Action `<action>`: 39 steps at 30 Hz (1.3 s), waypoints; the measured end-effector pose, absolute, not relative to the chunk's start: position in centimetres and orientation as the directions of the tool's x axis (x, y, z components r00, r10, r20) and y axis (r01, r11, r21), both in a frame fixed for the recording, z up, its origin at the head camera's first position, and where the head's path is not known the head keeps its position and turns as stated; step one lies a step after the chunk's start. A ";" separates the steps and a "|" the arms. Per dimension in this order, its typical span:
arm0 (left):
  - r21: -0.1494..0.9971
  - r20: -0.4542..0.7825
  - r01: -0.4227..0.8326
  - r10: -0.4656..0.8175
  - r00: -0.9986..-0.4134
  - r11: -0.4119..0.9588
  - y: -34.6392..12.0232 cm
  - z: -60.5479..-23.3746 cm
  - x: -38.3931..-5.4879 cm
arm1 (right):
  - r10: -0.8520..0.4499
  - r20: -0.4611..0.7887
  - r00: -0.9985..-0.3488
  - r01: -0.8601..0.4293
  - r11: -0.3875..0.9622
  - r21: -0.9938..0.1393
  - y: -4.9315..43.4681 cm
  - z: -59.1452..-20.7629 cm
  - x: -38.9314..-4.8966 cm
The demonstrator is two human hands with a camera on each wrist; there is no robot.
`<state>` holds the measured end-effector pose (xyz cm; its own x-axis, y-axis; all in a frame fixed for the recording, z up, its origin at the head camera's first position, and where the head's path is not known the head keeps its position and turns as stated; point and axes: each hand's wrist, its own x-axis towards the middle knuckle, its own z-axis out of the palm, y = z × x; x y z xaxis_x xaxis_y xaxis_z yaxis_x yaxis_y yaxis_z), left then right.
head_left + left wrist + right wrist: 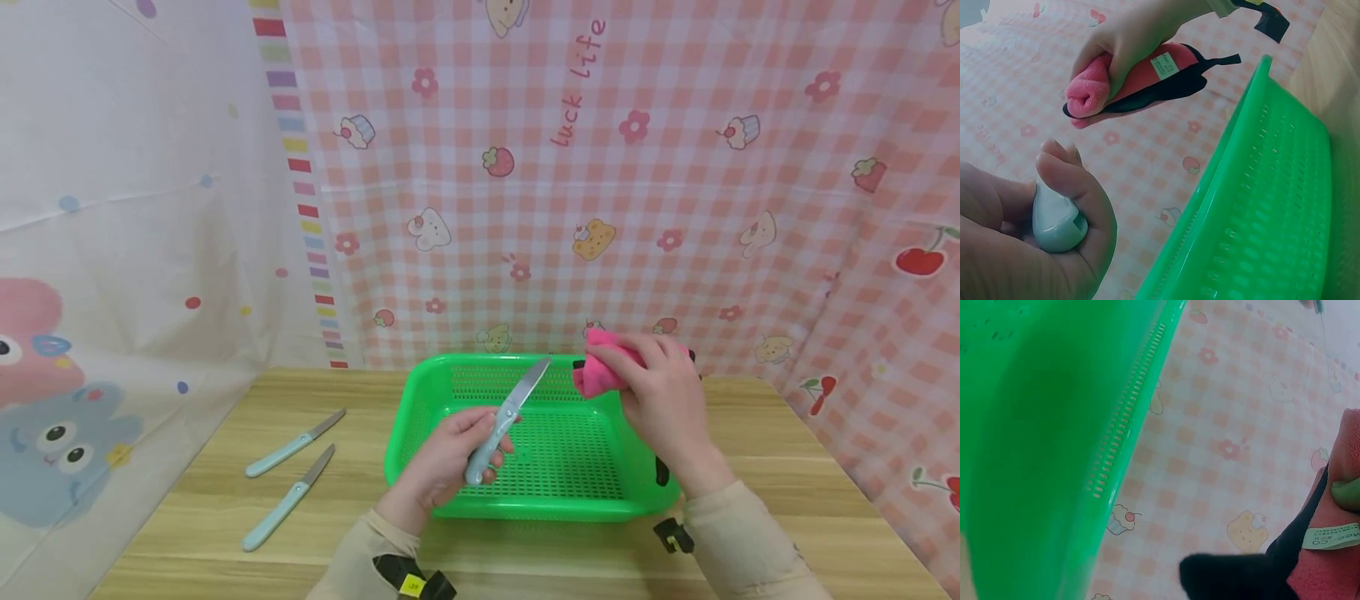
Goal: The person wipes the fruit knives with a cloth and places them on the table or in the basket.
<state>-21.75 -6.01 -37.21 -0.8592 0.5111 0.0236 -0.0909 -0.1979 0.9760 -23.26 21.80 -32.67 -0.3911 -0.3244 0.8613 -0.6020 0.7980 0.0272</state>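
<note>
In the head view my left hand (450,454) grips a knife (501,429) by its pale blue handle, blade tilted up and to the right above the basket. The butt of that handle shows between thumb and fingers in the left wrist view. My right hand (666,400) holds a folded pink cloth (597,371) with black edging, over the basket's far right part. A white label and a black loop show on the cloth in the left wrist view. Blade and cloth are apart. Below both hands stands a green plastic basket (525,508) with a perforated floor.
Two more knives with pale blue handles, a farther knife (296,443) and a nearer knife (290,500), lie left of the basket on the wooden table (352,533). A pink checked curtain (465,283) hangs behind the table, and a white printed curtain (150,250) hangs at left.
</note>
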 end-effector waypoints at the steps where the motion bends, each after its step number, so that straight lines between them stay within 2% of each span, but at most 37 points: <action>1: 0.976 0.021 -0.092 0.508 -0.861 -0.196 -6.0 -37.2 -21.8 | -0.329 0.858 -0.395 -0.605 0.796 0.026 21.8 -32.7 -23.1; 4: 0.976 0.011 -0.100 0.503 -0.864 -0.194 -6.1 -37.1 -21.9 | -0.346 0.850 -0.397 -0.618 0.785 0.031 21.6 -32.7 -22.8; 14: 0.973 -0.001 -0.115 0.490 -0.872 -0.201 -6.0 -37.0 -22.0 | -0.409 0.845 -0.345 -0.669 0.739 0.084 19.9 -32.0 -21.6; 29: 0.978 0.021 -0.087 0.504 -0.864 -0.191 -5.3 -36.8 -22.1 | -0.475 0.850 -0.228 -0.724 0.666 0.178 16.9 -32.5 -21.8; 31: 0.978 0.021 -0.087 0.503 -0.864 -0.190 -5.2 -36.8 -22.0 | -0.483 0.845 -0.229 -0.728 0.662 0.180 16.6 -32.6 -21.8; 39: 0.976 0.033 -0.083 0.514 -0.857 -0.203 -4.9 -36.9 -21.9 | -0.520 0.800 -0.300 -0.684 0.702 0.201 16.0 -33.2 -21.7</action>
<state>-21.90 -4.93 -36.85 -0.8571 0.5140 0.0334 -0.0835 -0.2025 0.9757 -21.66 15.97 -33.22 -0.2995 -0.5205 0.7996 -0.6836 0.7017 0.2007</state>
